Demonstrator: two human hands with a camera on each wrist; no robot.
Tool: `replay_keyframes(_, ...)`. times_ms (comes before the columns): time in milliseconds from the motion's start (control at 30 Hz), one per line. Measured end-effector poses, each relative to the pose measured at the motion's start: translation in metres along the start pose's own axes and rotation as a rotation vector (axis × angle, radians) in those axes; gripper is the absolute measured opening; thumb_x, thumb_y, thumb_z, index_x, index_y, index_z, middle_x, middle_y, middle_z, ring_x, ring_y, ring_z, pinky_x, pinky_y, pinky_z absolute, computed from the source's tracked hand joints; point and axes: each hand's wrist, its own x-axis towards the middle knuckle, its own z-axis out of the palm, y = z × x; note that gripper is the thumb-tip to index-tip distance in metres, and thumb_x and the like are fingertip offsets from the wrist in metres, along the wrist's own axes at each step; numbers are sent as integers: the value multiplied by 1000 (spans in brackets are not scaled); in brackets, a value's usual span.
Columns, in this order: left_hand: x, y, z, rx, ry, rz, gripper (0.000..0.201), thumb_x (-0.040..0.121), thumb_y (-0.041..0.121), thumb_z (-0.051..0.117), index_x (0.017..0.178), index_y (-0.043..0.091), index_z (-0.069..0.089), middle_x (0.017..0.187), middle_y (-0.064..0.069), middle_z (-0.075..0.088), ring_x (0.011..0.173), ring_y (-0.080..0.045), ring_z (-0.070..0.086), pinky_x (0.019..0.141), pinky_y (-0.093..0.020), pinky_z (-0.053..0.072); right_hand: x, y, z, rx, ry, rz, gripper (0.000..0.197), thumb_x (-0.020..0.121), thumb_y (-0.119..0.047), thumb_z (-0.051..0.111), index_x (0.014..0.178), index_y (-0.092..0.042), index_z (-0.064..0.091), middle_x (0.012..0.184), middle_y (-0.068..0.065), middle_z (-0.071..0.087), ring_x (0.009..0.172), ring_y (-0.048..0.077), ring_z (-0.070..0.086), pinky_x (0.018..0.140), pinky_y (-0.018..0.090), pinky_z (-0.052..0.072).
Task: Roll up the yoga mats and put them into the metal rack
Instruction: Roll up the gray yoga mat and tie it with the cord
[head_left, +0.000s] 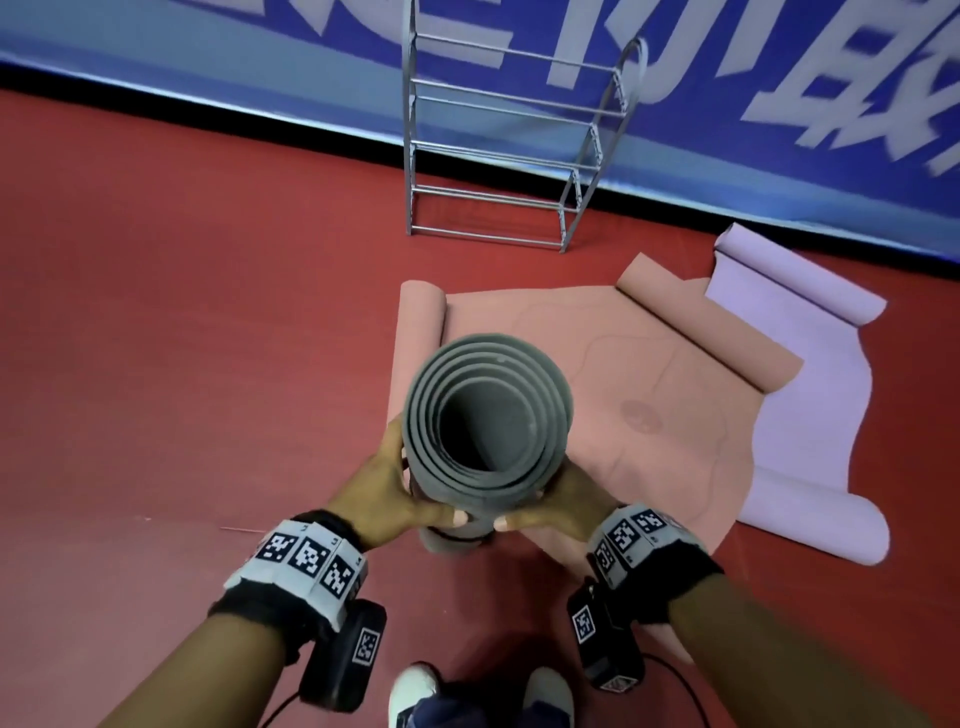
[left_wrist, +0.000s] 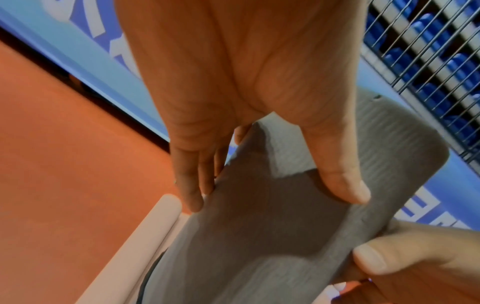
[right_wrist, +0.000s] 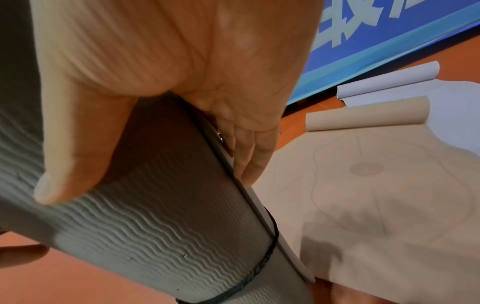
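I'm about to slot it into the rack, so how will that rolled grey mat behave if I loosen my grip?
The grey mat will probably stay rolled, since a black band rings it. Its ribbed foam surface should resist slipping. As a cylinder, it would likely roll on the floor.

The floor (head_left: 182, 338) was a smooth red sports surface, evenly lit, with soft shadows and no hard glare. Along its far edge ran a black strip (head_left: 260, 117), and above that stood a long blue banner (head_left: 727, 104) with a paler blue band along its bottom edge and large white characters, too blurred to read. The banner slanted from the far left down toward the near right. In the left wrist view a dark wire mesh fence (left_wrist: 428, 61) rose above the banner, and through it showed rows of blue seats (left_wrist: 459, 67) on pale steps.
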Motion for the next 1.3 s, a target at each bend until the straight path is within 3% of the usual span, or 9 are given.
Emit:
replay_keyframes(100,6,37,-37,23,-9,36,129,43,46,90,147,36,13,135,23,44,126,-4,45,91,-7,40,6,-50,-7,34,32,6,120,31,-36,97,137,-13,45,125,3,64,118,19,60,93,34,55)
replay_keyframes(267,28,91,-90,46,-3,40,119,58,20,94,146,28,14,135,14,40,124,-5,40,82,2,35,32,-123,-16,22,6,-40,127,30,-42,97,141,-18,39,129,-4,61,120,12,57,100,39,51)
replay_keyframes(500,102,139,-168,113,14,73,138,37,57,91,149,28,14,145,9,39,130,-4,42,103,-24,41,113,-202,-39,45,-1,-82,113,33,-38,92,134,-11,48,119,-3,64,106,7,60,84,20,50)
replay_keyframes(667,159,172,-218,168,40,159,116,44,44,90,142,31,29,137,15,48,126,5,46,103,-18,42,175,-256,-57,71,-19,-129,79,60,3,89,121,-22,45,105,-19,58,94,-5,57,77,6,45)
replay_keyframes(767,189,182,-254,287,83,157,117,44,59,90,143,33,34,138,13,48,130,-14,43,108,-42,41,210,-288,-61,55,3,-145,94,51,-9,94,129,-22,43,115,-13,60,112,10,58,96,25,50)
replay_keyframes(867,221,191,-294,353,87,157,118,41,64,89,142,37,34,137,16,48,131,-17,41,108,-48,39,247,-321,-64,45,29,-147,128,37,-32,94,145,-22,26,128,-13,53,122,13,53,104,36,47)
replay_keyframes(1033,283,204,-356,165,43,228,110,43,38,90,136,35,31,136,14,48,123,8,46,98,-10,40,323,-363,-58,41,104,-153,135,43,-25,93,148,-31,8,124,-18,49,121,16,52,105,38,46)
replay_keyframes(1133,329,194,-405,145,-24,218,116,43,34,91,137,34,23,137,13,44,121,16,42,94,-2,37,376,-387,-45,64,149,-130,133,50,-15,94,150,-26,7,125,-15,49,124,16,49,106,33,43)
replay_keyframes(1300,404,190,-491,133,-130,264,98,58,-10,87,115,43,27,119,23,41,99,34,41,79,6,35,461,-437,-22,145,228,-79,121,54,-1,92,143,-28,14,127,-8,48,125,17,47,105,29,40)
